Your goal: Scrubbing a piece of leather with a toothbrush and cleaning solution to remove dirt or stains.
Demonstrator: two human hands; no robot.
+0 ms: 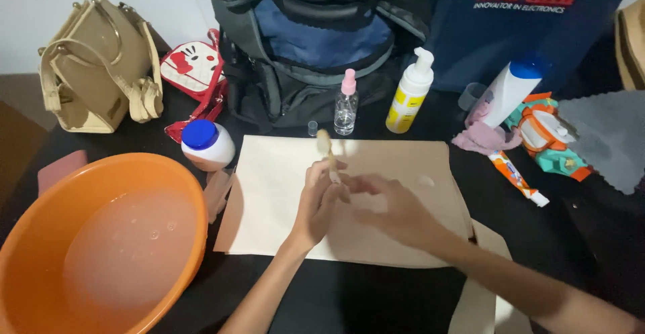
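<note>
A big round orange plastic tub (40, 240) of cloudy water sits far left of the hands. Behind them stand a small clear spray bottle with a pink top (346, 104) and a white pump bottle (410, 92).

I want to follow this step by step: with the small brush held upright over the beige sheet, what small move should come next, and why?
Probably bring the right hand onto the brush to steady or work its tip. The left hand holds it upright above the beige sheet, and the right hand, blurred, is already next to it.

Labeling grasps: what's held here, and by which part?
Left hand holds a small wooden brush by its lower handle, head up. Right hand is blurred; whether it holds anything cannot be told.
</note>
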